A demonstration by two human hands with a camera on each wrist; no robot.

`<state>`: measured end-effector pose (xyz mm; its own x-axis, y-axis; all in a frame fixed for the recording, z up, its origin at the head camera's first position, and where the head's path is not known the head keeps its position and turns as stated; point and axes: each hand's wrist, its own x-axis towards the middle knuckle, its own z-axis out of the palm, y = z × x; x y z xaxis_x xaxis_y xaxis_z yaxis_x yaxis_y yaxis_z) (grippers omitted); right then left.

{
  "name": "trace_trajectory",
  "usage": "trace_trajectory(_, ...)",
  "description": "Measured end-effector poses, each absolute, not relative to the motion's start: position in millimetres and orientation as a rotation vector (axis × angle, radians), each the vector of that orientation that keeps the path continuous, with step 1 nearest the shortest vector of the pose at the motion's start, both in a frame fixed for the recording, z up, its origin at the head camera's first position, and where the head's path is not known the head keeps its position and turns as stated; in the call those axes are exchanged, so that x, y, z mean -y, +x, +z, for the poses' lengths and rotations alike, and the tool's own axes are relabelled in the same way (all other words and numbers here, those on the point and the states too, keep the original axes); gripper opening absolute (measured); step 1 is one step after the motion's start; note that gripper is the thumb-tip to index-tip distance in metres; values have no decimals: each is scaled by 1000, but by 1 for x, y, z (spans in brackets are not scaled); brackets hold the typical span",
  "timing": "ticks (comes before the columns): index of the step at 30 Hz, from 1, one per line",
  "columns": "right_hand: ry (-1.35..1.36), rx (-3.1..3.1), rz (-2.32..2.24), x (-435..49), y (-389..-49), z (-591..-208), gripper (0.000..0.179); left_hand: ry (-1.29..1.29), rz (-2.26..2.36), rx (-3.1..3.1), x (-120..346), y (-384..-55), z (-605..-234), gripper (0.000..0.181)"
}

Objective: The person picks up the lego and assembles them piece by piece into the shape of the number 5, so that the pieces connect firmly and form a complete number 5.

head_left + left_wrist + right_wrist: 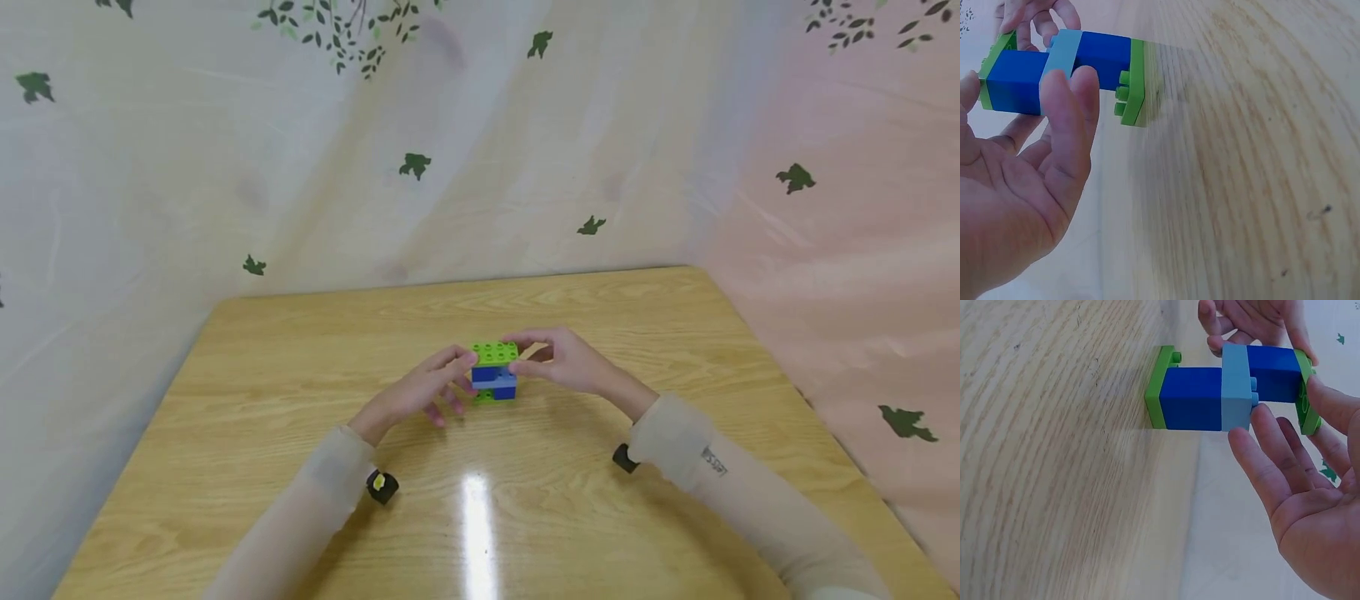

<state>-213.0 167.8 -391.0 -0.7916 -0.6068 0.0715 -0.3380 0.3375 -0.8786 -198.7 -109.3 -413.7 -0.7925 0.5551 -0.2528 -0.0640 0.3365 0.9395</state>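
A small stack of toy building bricks stands upright on the table between both hands. Its top is a flat green brick (pixel 495 356), studs up. Below it come a dark blue brick (pixel 1017 81) on the left, a light blue flat brick (pixel 1235 387), a second dark blue brick (pixel 1190 399) on the right, and a green base brick (pixel 1136 84). My left hand (pixel 416 390) holds the top green brick's left end by thumb and forefinger. At the right end, my right hand (pixel 568 363) pinches that brick, its other fingers spread beside the stack.
The wooden table (pixel 300 367) reaches back to a pale cloth (pixel 315 167) printed with green leaves. Dark wrist cameras (pixel 382 487) sit under the sleeves. A bright reflection lies on the table in front of the stack.
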Motion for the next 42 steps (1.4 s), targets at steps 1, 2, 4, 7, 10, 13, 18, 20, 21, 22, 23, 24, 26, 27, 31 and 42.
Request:
trace_trajectory(1,-855,-2336,-1438,-168,-213,-391,46,433,1480,-2064,110,-199,-414,58)
trace_trajectory(2,-861,-2331,-1445,-168,-212,-392,46,440,1472,-2071,110,-199,-414,59)
trace_trajectory(4,-879,-2334,-1457,-168,-212,-393,49,453,1446,-2095,112,-199,-413,63)
trace_trajectory(7,-878,-2337,-1483,-170,-210,-395,53,445,1425,-2152,114,-198,-410,70)
trace_trajectory(10,-863,-2346,-1492,-173,-210,-398,57,464,1478,-2224,117,-197,-408,71)
trace_trajectory(13,-842,-2317,-1509,-176,-210,-402,58,545,1612,-2275,119,-198,-407,64)
trace_trajectory(18,-822,-2186,-1577,-177,-211,-406,57,688,1828,-2199,117,-197,-407,56)
trace_trajectory(20,-817,-2131,-1601,-177,-211,-407,57,711,1879,-2151,115,-196,-407,55)
trace_trajectory(21,-812,-2103,-1612,-177,-211,-407,57,722,1900,-2128,114,-196,-408,55)
trace_trajectory(22,-806,-2082,-1616,-176,-210,-407,57,729,1913,-2116,113,-195,-409,55)
trace_trajectory(23,-802,-2071,-1613,-175,-210,-408,57,732,1921,-2111,111,-195,-409,54)
trace_trajectory(24,-798,-2061,-1611,-175,-210,-409,58,731,1925,-2112,110,-194,-409,53)
trace_trajectory(26,-784,-2044,-1612,-174,-209,-409,57,722,1920,-2128,107,-192,-410,51)
trace_trajectory(27,-777,-2040,-1612,-173,-209,-409,57,714,1914,-2143,106,-192,-411,50)
trace_trajectory(31,-755,-2028,-1632,-171,-207,-409,54,691,1887,-2200,104,-190,-413,43)
trace_trajectory(42,-751,-2020,-1644,-171,-206,-412,51,663,1848,-2222,105,-190,-415,42)
